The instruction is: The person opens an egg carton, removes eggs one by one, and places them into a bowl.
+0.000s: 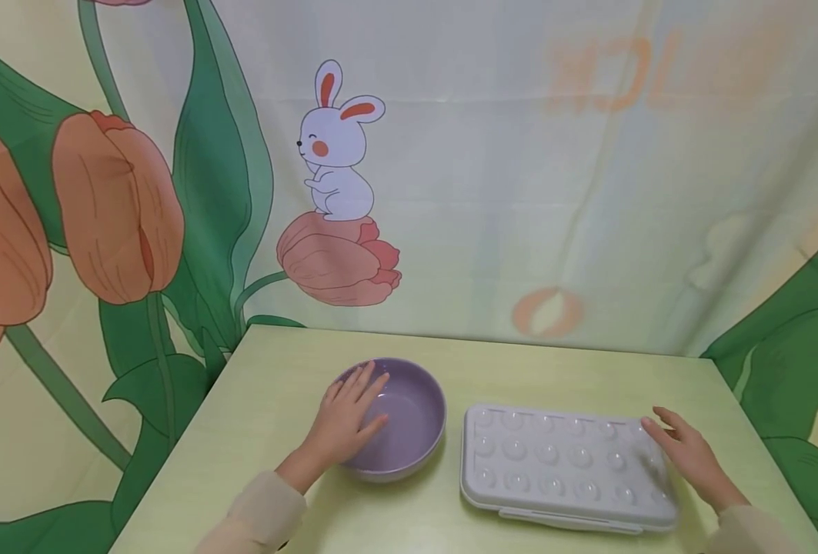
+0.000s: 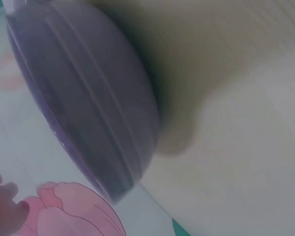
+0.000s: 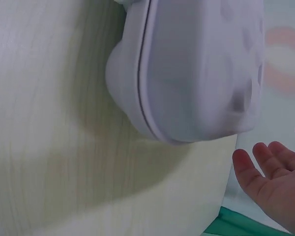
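Note:
A round purple bowl (image 1: 409,431) stands upright on the table, with nothing inside it that shows. My left hand (image 1: 342,419) hovers over its left side, fingers spread and straight, overlapping the rim in the head view. To the right lies a pale grey lidded box (image 1: 564,465) with rows of round bumps on its lid and a clasp along the front edge. Beside its right end is my right hand (image 1: 689,454), fingers loosely extended near the far right corner. In the right wrist view those fingers (image 3: 265,169) are apart from the box (image 3: 177,73).
The pale wood-grain table (image 1: 270,431) carries both things, set side by side with a narrow gap. Behind it hangs a cloth backdrop (image 1: 464,192) printed with tulips and a white rabbit, meeting the table's back edge.

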Motion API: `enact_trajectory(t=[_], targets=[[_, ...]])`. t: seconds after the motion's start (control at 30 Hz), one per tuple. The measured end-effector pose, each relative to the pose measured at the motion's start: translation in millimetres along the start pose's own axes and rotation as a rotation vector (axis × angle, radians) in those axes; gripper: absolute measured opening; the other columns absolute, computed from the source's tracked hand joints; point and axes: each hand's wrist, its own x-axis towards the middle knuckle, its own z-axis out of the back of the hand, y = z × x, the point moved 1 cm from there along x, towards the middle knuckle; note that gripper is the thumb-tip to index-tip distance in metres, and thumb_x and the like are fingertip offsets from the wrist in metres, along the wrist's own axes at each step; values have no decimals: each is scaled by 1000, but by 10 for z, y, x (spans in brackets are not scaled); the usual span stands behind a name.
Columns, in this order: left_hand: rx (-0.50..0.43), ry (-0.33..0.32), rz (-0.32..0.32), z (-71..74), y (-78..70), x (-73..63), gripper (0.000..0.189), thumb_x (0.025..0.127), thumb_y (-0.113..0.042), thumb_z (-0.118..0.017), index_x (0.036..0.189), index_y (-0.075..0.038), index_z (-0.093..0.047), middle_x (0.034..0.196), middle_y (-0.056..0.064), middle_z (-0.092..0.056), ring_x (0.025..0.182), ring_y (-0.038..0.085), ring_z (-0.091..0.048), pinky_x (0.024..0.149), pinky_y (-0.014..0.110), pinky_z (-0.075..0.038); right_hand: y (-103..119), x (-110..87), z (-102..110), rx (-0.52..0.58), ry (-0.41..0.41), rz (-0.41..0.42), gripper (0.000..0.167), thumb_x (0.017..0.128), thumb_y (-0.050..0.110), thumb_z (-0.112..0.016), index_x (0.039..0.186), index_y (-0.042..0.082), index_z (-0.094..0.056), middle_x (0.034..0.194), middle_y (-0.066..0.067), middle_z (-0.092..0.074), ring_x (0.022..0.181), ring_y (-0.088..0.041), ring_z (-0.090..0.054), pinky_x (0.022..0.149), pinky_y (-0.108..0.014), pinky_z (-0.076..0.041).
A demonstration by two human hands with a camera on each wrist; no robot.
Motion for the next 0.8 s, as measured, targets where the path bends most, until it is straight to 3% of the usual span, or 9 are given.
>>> enact_trajectory(t=[0.27,0.37,0.4,0.5,0.6,0.63,0.73,0.8], targets=[[-7,-62,-141,-76,-242,-56,56,84,-36,-54,133,-14,-38,139,14,-36,121,29,-41,93,50,-35,-158,15,74,194,72,-171,81,89,57,-21,136,-9,-10,138,-32,-15,121,-47,-26,85,-49,-42],[15,-96,-193,-107,-321,-69,54,83,-35,-55,131,-14,-41,136,14,-40,116,29,-46,91,48,-38,-333,83,80,232,75,-216,82,87,60,-21,137,-5,-14,134,-30,-25,115,-43,-36,81,-47,-44],[15,-104,-205,-109,-348,-72,54,83,-35,-55,131,-14,-42,135,14,-41,115,28,-47,91,47,-38,-417,115,80,244,76,-226,81,86,61,-22,136,-2,-18,128,-25,-37,110,-38,-44,79,-46,-45],[18,-127,-237,-117,-419,-80,54,82,-34,-56,129,-12,-44,132,14,-44,112,27,-49,90,46,-39,-520,142,76,286,113,-252,83,85,63,-20,138,-1,-17,129,-28,-36,110,-38,-45,80,-46,-45],[11,-142,-257,-127,-483,-91,53,81,-33,-56,128,-11,-45,131,13,-45,111,26,-50,90,44,-40,-927,335,-6,324,147,-280,89,81,69,-21,140,3,-13,136,-27,-29,108,-32,-50,81,-43,-47],[1,-141,-258,-130,-508,-97,53,81,-32,-57,128,-12,-45,131,13,-46,111,25,-50,90,44,-40,-1056,403,-42,329,159,-292,92,80,70,-19,140,2,-9,140,-30,-18,110,-34,-48,82,-43,-47],[-15,-152,-261,-159,-575,-116,52,80,-32,-58,127,-12,-46,130,10,-47,110,23,-51,89,41,-41,-1531,649,-147,322,167,-330,96,75,76,-21,141,7,-11,140,-26,-22,104,-22,-53,76,-39,-49],[-38,-163,-260,-192,-623,-132,50,79,-30,-59,125,-13,-48,128,9,-49,110,22,-52,89,38,-42,-1590,682,-175,307,179,-350,97,74,77,-19,141,7,-11,139,-27,-24,105,-24,-53,76,-40,-49]])
